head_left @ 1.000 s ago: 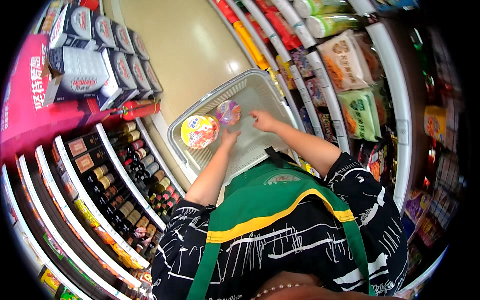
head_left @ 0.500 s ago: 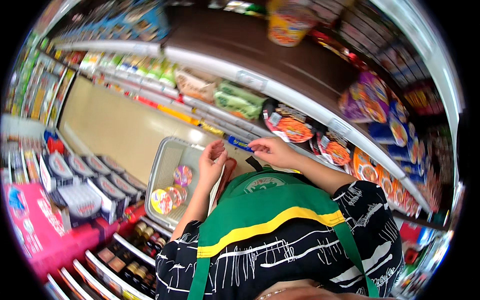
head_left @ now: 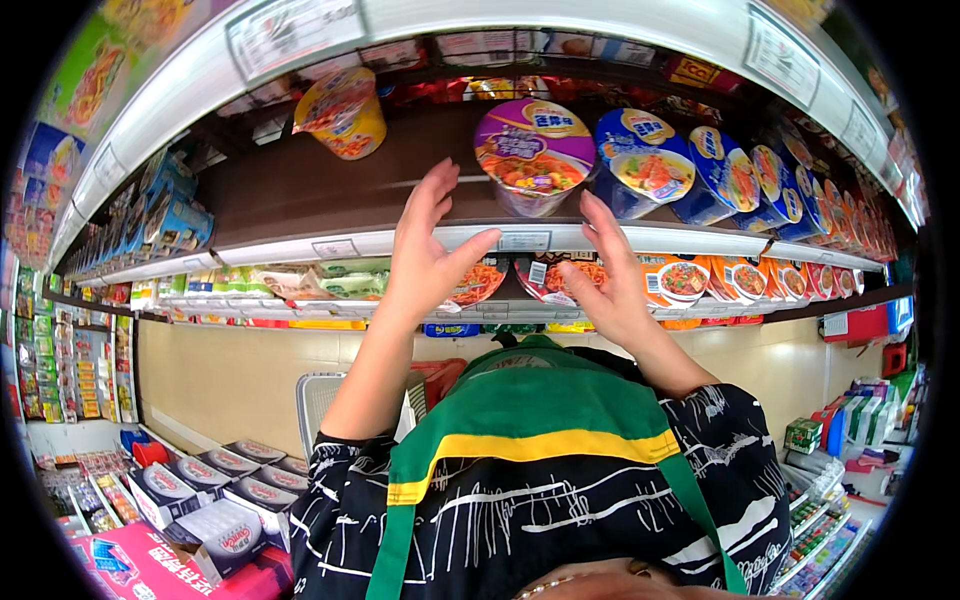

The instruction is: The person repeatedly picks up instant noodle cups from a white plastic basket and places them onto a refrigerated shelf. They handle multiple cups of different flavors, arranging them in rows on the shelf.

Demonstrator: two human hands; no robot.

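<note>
Both of my hands are raised at a brown shelf (head_left: 265,200), fingers apart and nothing in them. My left hand (head_left: 425,245) reaches over the shelf's white front edge, left of a purple-lidded instant noodle cup (head_left: 535,150). Just right of that cup's base are the fingertips of my right hand (head_left: 608,275); whether they touch it I cannot tell. Blue-lidded noodle cups (head_left: 645,170) continue the row to the right. Farther left, a yellow noodle cup (head_left: 345,115) stands deeper on the board.
Below, a lower shelf holds black noodle bowls (head_left: 540,275) and orange-lidded bowls (head_left: 682,280). A grey basket (head_left: 318,405) is partly hidden behind my left arm. Stacked dark-and-white boxes (head_left: 185,485) and a pink carton (head_left: 135,560) stand at lower left.
My hands have risen from near the apron to the upper shelf, spreading apart around the purple cup. The view has turned to face the shelf, and the basket's contents are out of sight.
</note>
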